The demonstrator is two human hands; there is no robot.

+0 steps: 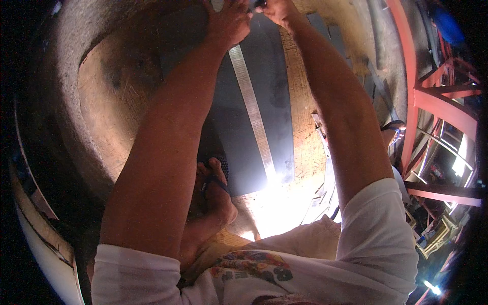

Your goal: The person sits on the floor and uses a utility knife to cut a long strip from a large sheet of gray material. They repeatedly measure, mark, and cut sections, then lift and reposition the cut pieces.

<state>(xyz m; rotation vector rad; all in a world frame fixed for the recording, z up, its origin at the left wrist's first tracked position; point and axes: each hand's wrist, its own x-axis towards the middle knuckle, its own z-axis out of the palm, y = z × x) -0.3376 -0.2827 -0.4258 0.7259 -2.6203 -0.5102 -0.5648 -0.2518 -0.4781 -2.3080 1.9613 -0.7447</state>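
- A person crouches over a dark grey flat metal sheet (277,96) lying on the ground, both arms stretched forward to its far end.
- The left hand (229,23) presses palm-down, fingers spread, on the top of a long silver steel ruler (252,112), which runs from under that hand back toward the person along the sheet.
- The right hand (277,10), just beside the left and touching the ruler's edge, is closed around a small dark tool (260,4); the frame's rim cuts it off, so its kind cannot be told.
- Judged from the pose, a line is being marked at the ruler's far end; the sheet below the hands shows no cut and no clear line, so most of the length looks undone.
- A bare foot in a dark sandal (216,188) rests on the sheet's near corner, below the left forearm.
- To the right of the right arm lie a rough wooden plank (300,122) and loose pale metal strips (325,168); further right stands a red-painted steel frame (432,101).
- Strong glare (277,203) washes out the ruler's near end, hiding the surface there.
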